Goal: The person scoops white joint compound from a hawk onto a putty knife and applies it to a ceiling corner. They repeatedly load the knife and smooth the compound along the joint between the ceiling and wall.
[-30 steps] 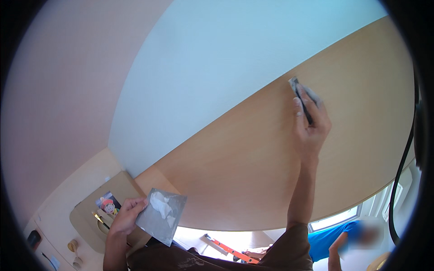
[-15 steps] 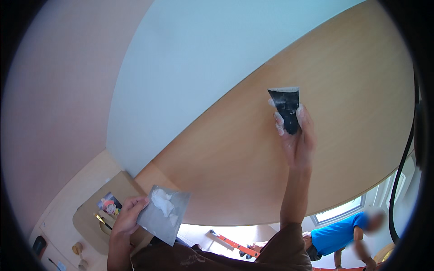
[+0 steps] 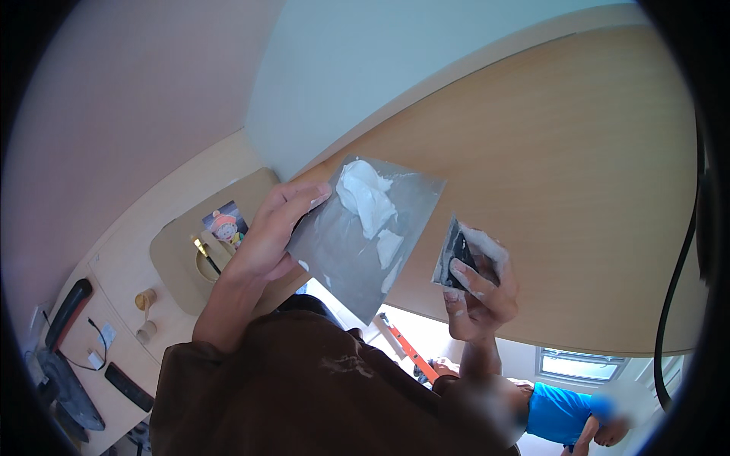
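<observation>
My left hand (image 3: 270,232) grips a flat grey metal plastering board (image 3: 334,251) by its left edge. White putty (image 3: 365,196) lies in a thick lump on the board, with smaller smears toward its right and lower edges. Just right of the board, my right hand (image 3: 487,285) is closed round a black putty knife (image 3: 459,258). The knife's blade points left toward the board and stands a little apart from it. White residue coats the fingers of my right hand.
Behind the hands spreads a large wood-coloured panel (image 3: 563,167) below a pale blue wall (image 3: 426,61). At left, a counter holds a beige tray (image 3: 179,251) with a brush (image 3: 205,254) and picture card (image 3: 226,222). An orange ladder (image 3: 411,348) and a person in blue (image 3: 559,410) are lower right.
My right hand has come down from the panel with the putty knife, turning its blade leftward. My left hand has raised the board rightward, close to the knife.
</observation>
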